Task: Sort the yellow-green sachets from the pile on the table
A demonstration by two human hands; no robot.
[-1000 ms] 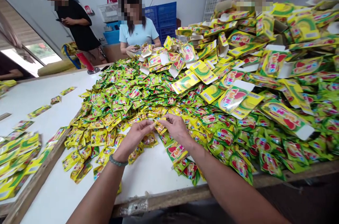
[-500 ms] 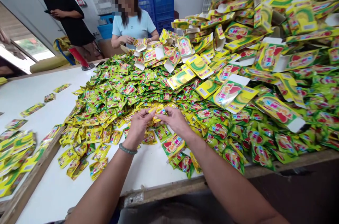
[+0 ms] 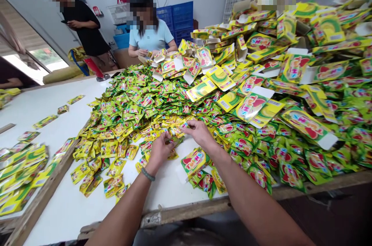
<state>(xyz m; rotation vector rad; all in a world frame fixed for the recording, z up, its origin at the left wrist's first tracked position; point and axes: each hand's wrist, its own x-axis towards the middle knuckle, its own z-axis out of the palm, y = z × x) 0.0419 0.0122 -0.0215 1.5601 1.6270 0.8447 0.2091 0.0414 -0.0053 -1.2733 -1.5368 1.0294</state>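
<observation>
A big heap of small yellow and green sachets (image 3: pixel 136 110) covers the white table (image 3: pixel 69 215). My left hand (image 3: pixel 161 149) is closed round a few sachets at the heap's near edge; a green bead bracelet sits on its wrist. My right hand (image 3: pixel 199 131) reaches into the heap just to the right, its fingertips pinching a yellow sachet (image 3: pixel 182 125). A flat printed carton (image 3: pixel 194 160) lies on the table right below my right wrist.
Flat and half-folded cartons (image 3: pixel 261 59) are piled high on the right. A person in a light blue shirt (image 3: pixel 151 36) works at the table's far end; a person in black (image 3: pixel 84 28) stands behind. Blue crates (image 3: pixel 178 19) line the wall. Stacked sachets (image 3: pixel 20 168) lie far left.
Both hands held one sachet together above the heap; now they have come apart. The left hand has dropped towards the table edge, and the right hand reaches into the heap.
</observation>
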